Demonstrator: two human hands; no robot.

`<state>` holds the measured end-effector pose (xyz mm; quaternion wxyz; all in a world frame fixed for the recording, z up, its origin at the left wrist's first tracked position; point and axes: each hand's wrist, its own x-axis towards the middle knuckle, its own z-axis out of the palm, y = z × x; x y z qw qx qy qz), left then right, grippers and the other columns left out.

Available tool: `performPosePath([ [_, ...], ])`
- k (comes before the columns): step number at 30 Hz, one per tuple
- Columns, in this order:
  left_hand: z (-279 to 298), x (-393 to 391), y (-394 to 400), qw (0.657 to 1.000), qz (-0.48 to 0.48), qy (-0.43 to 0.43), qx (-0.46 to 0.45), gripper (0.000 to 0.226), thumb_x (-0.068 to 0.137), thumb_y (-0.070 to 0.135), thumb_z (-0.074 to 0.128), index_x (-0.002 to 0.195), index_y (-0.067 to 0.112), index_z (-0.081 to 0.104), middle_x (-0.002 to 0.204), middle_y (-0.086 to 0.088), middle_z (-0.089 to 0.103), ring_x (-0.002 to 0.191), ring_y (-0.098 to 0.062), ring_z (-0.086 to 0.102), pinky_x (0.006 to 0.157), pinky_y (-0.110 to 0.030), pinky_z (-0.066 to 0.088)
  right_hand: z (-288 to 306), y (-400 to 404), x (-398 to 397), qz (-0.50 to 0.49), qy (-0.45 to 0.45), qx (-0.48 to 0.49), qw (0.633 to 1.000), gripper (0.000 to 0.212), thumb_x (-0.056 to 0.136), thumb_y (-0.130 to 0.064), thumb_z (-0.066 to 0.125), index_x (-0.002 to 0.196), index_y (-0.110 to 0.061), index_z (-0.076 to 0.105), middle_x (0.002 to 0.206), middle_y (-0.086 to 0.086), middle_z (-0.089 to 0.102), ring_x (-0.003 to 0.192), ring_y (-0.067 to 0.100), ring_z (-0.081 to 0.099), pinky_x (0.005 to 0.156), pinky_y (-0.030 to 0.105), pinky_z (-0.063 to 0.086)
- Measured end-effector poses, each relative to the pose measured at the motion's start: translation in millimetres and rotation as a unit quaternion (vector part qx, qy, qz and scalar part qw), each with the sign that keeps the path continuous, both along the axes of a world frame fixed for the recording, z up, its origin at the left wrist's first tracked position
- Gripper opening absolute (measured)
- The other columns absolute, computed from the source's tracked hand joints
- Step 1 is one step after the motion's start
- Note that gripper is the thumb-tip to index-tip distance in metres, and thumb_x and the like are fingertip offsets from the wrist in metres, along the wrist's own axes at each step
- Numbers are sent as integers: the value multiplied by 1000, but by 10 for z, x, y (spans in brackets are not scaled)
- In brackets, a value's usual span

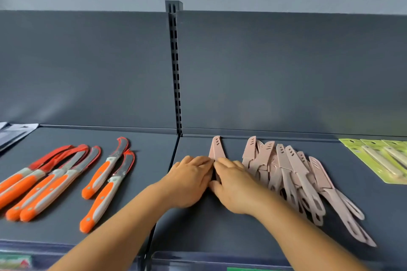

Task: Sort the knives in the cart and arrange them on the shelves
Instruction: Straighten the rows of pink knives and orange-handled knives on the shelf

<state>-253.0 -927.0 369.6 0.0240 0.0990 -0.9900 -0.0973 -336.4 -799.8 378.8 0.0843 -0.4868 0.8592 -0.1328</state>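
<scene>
Two pink knives (pixel 217 148) are held together on the dark shelf (pixel 220 226) by both hands.

Their sheathed tips point away toward the back panel (pixel 286 72), long axes running front to back; handles are hidden beneath the left hand (pixel 189 180) and right hand (pixel 234 185), fingers curled onto them. A fanned pile of pink knives (pixel 295 178) lies just right; orange-handled knives (pixel 66 180) lie left, green packs (pixel 383 158) far right. Bare shelf is seen at the front edge.
</scene>
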Motion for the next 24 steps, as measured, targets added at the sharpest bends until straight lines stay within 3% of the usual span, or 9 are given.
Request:
performPosePath([
  [8, 12, 100, 87, 997, 30, -1, -75, 44, 100, 42, 26, 136, 20, 39, 130, 3, 40, 116, -19, 36, 102, -29, 31, 1, -66, 34, -50, 8, 28, 998, 37, 93, -22, 41, 129, -13, 41, 138, 1, 34, 125, 25, 30, 105, 35, 31],
  [15, 131, 3, 5, 995, 95, -11, -19, 36, 96, 41, 41, 112, 10, 51, 115, -7, 42, 108, -25, 44, 86, -34, 42, 20, -187, 86, -138, 41, 15, 989, 22, 95, -26, 44, 111, -13, 52, 124, 7, 46, 116, 27, 41, 94, 36, 39],
  [19, 185, -51, -27, 989, 147, 6, 10, 19, 93, 27, 48, 102, 10, 52, 110, -9, 47, 89, -30, 56, 70, -34, 44, 16, -250, 113, -176, 60, -1, 983, 22, 95, -25, 47, 110, -11, 55, 118, 8, 48, 110, 27, 46, 85, 33, 41],
  [22, 199, -76, -43, 988, 153, 29, 14, 2, 89, 14, 47, 88, 13, 46, 102, -9, 56, 72, -25, 51, 59, -30, 40, 27, -304, 112, -194, 72, -3, 978, 25, 92, -14, 50, 116, -14, 56, 115, 7, 50, 105, 27, 52, 80, 31, 43],
  [24, 183, -83, -70, 986, 150, 68, 39, 12, 87, 8, 45, 97, 12, 50, 89, -7, 61, 64, -22, 50, 53, -29, 40, 17, -335, 93, -197, 87, -13, 976, 28, 91, -9, 49, 118, -16, 55, 112, 7, 53, 102, 27, 55, 78, 32, 45],
])
